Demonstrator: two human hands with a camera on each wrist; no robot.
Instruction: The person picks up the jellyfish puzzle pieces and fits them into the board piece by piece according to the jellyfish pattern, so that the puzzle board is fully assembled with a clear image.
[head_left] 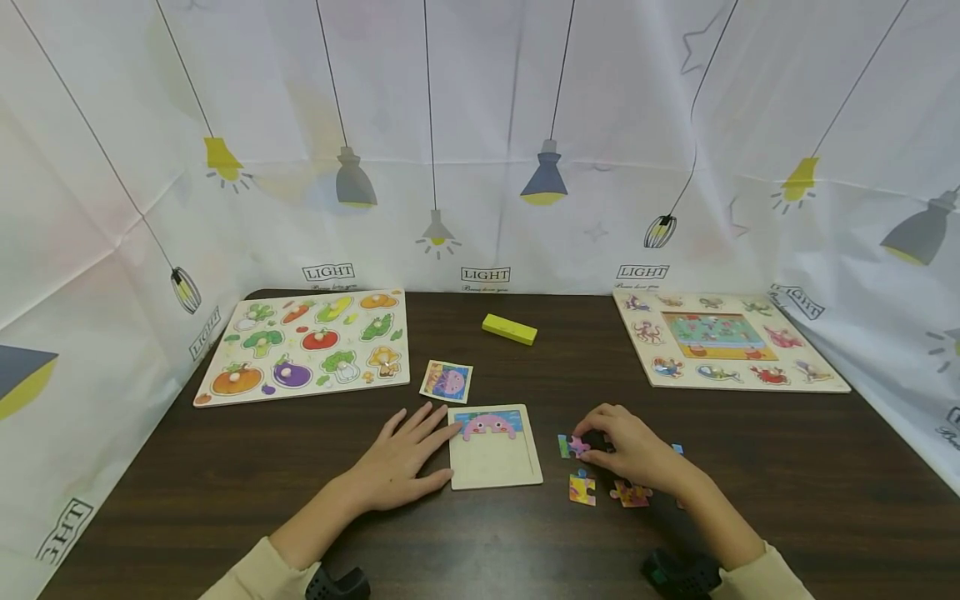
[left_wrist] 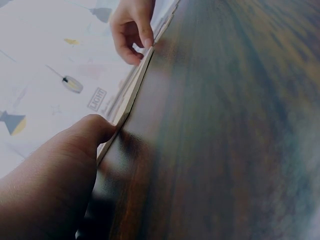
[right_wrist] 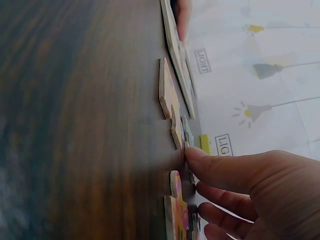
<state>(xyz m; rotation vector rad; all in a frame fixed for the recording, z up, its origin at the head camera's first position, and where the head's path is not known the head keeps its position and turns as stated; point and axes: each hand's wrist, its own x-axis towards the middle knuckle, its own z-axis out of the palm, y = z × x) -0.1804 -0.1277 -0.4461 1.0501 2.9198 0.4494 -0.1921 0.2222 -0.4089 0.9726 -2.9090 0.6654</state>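
A small wooden puzzle tray (head_left: 496, 467) lies in the middle of the table, with a pink cartoon face (head_left: 489, 426) on blue across its top. My left hand (head_left: 405, 460) rests at the tray's left side with fingers spread, one fingertip over its upper left edge. In the left wrist view, the thumb (left_wrist: 92, 131) touches the tray's side. To the right, my right hand (head_left: 626, 446) pinches a pink puzzle piece (head_left: 578, 446) between thumb and index finger, low over the table. Around it lie a yellow piece (head_left: 582, 490), an orange-brown piece (head_left: 632, 494) and others partly hidden by the hand.
A small picture card (head_left: 447, 381) lies just behind the tray, and a yellow block (head_left: 509, 329) farther back. A vegetable peg board (head_left: 352, 335) stands at the back left, a sea-animal board (head_left: 645, 358) at the back right. A printed curtain (head_left: 480, 100) hangs behind the table.
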